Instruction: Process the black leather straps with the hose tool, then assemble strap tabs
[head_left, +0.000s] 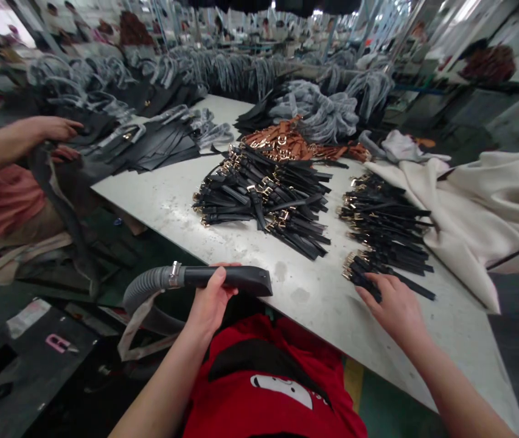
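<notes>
My left hand (208,301) is closed around a black nozzle (241,281) that ends a grey ribbed hose (143,289), held at the near edge of the white table (314,298). My right hand (389,307) lies on the table with its fingers on a small bunch of black straps with gold buckles (364,274). Just beyond it lies a second heap of black straps (384,219). A bigger pile of black buckled straps (263,198) covers the table's middle.
Brown straps (286,143) lie behind the big pile, with grey wrapped bundles (318,106) further back. Cream cloth (478,201) covers the right side. At the left another person's hand (47,129) rests on flat black leather pieces (159,146).
</notes>
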Demonstrator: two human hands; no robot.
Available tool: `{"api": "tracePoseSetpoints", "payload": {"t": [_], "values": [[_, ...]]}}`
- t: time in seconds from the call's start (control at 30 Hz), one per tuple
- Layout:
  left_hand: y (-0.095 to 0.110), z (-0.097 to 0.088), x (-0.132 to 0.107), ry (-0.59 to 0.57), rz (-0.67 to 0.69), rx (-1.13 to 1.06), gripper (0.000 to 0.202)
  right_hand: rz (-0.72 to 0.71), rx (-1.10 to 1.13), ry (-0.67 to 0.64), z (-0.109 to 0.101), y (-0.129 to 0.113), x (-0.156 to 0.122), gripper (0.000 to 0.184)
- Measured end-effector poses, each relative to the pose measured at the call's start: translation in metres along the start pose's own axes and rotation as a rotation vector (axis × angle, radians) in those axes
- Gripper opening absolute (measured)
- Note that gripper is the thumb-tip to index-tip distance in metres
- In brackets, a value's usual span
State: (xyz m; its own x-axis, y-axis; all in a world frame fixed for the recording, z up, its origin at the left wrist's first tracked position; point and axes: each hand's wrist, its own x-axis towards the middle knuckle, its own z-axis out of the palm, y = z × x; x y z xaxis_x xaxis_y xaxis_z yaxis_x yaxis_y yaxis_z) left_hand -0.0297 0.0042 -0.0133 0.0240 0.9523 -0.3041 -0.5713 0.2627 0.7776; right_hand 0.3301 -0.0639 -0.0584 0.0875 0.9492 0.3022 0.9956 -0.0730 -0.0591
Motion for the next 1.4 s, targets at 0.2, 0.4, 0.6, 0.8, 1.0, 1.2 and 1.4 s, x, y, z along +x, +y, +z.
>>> {"api": "tracePoseSetpoints", "payload": {"t": [0.2, 0.4, 0.6, 0.8, 1.0, 1.2, 1.4], "values": [[0.008, 0.003, 0.003, 0.010, -0.009, -0.017, 0.030, -0.276, 0.209, -0.107, 0.024, -0.105, 0.072, 0.034], [0.016, -0.004, -0.005, 0.022, 0.015, 0.013, 0.030, -0.094, 0.083, -0.193, 0.055, -0.143, 0.118, 0.038], [0.017, -0.005, -0.004, 0.032, 0.019, 0.013, 0.032, -0.198, 0.314, -0.221, 0.045, -0.109, 0.078, 0.029], [0.011, 0.007, -0.006, -0.020, 0.016, 0.065, 0.032, -0.163, 0.450, -0.241, 0.028, -0.103, 0.036, 0.030], [-0.018, 0.046, 0.002, -0.099, 0.051, 0.141, 0.031, -0.162, 0.445, -0.243, 0.027, -0.105, 0.034, 0.028], [-0.037, 0.070, 0.014, -0.211, 0.041, 0.248, 0.031, -0.065, 0.517, -0.194, 0.025, -0.096, 0.028, 0.027], [-0.027, 0.066, 0.006, -0.160, 0.062, 0.319, 0.031, -0.062, 0.542, -0.200, 0.029, -0.097, 0.030, 0.030]]}}
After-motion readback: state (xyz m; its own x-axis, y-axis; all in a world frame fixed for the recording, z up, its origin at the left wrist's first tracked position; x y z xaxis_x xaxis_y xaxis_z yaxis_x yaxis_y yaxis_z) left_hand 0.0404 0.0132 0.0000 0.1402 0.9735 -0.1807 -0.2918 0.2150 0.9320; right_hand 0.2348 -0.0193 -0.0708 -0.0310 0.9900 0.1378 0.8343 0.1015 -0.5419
